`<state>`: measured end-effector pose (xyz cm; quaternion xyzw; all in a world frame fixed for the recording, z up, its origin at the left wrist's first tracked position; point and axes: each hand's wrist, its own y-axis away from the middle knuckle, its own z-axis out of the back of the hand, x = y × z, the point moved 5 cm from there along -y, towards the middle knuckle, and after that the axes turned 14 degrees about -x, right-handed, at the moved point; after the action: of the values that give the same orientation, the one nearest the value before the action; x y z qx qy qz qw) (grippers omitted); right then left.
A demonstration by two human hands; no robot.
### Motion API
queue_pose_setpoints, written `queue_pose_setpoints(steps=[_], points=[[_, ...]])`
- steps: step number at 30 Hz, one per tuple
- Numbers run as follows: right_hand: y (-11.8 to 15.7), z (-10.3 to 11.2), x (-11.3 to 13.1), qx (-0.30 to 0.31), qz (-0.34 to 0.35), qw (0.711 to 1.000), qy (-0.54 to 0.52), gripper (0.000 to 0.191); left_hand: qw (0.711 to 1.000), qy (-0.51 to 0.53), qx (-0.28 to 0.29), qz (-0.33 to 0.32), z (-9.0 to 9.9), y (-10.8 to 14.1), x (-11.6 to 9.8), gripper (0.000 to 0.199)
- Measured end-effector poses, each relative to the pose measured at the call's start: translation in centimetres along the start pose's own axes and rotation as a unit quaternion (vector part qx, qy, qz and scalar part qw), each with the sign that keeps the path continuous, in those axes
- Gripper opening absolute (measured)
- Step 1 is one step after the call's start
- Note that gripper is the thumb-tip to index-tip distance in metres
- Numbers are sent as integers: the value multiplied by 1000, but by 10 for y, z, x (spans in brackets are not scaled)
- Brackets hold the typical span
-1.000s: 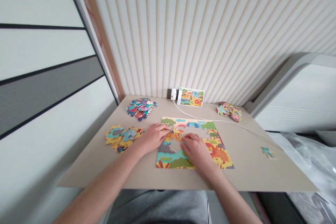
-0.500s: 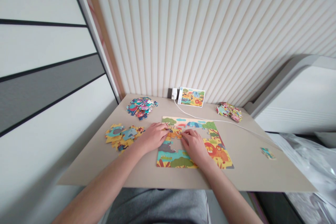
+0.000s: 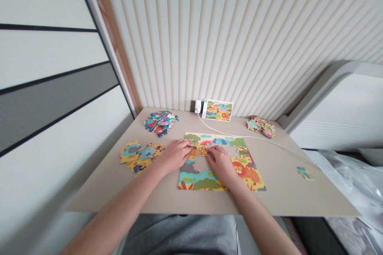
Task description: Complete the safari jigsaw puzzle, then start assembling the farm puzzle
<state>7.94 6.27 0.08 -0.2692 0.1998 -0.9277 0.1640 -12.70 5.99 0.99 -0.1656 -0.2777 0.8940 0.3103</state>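
Observation:
A partly assembled jigsaw puzzle (image 3: pixel 206 184) with a savanna picture lies flat in front of me, its bare gap in the middle. Yellow-orange puzzle pieces (image 3: pixel 199 150) showing a spotted animal sit in the left part of that gap, between my two hands. My left hand (image 3: pixel 176 154) rests over the puzzle's left edge, fingers curled and closed at the left end of these pieces. From the right, my right hand (image 3: pixel 220 162) reaches across the gap, its closed fingertips at their right end. The fingers partly hide where they touch.
Loose yellow pieces (image 3: pixel 139 157) lie left of my left arm. Behind are two more piles, one dark multicoloured (image 3: pixel 161 122), one pinkish (image 3: pixel 263 126). A picture card (image 3: pixel 218 110) leans by a white charger (image 3: pixel 198 106), whose cable (image 3: pixel 254 137) runs rightward. One small piece group (image 3: pixel 305 173) lies far right.
Both hands stay at nearly the same place on the yellow-orange pieces. The right fingers have shifted very slightly; the view has tilted a little.

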Motion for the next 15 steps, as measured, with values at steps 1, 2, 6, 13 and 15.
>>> queue_pose_setpoints(steps=[1, 2, 6, 13, 15], points=[[0, -1, 0, 0, 2, 1000, 4, 22, 1000, 0, -1, 0, 0, 0, 0, 26], [-1, -2, 0, 0, 5, 1000, 10, 23, 1000, 1, -2, 0, -1, 0, 0, 26], [0, -2, 2, 2, 17, 999, 30, 26, 1000, 6, -4, -3, -1, 0, 0, 27], [1, 3, 10, 5, 34, 998, 53, 27, 1000, 11, -2, -8, -2, 0, 0, 28], [2, 3, 11, 2, 40, 998, 57, 28, 1000, 17, 0, -16, -5, 1, 0, 34]])
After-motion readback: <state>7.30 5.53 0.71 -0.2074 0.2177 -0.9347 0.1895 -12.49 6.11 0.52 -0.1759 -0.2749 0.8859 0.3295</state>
